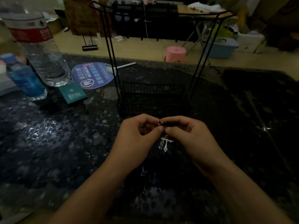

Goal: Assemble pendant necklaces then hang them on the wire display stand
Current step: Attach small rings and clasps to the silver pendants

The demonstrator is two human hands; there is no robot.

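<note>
My left hand (137, 135) and my right hand (189, 135) meet low in the middle of the view, just in front of the wire display stand (153, 97). Between their fingertips they pinch a dark cord (166, 123) with a small metal end at its left tip. A silver cross pendant (165, 143) hangs below the fingertips. The stand is black, with a mesh basket at its base and tall thin uprights joined by a top rail. Nothing hangs on the rail.
On the dark speckled table (64, 143), a large clear water bottle (40, 50), a small blue bottle (25, 78), a round blue fan (93, 75) and a green packet (72, 92) stand at the left. A pink stool (175, 54) is on the floor beyond.
</note>
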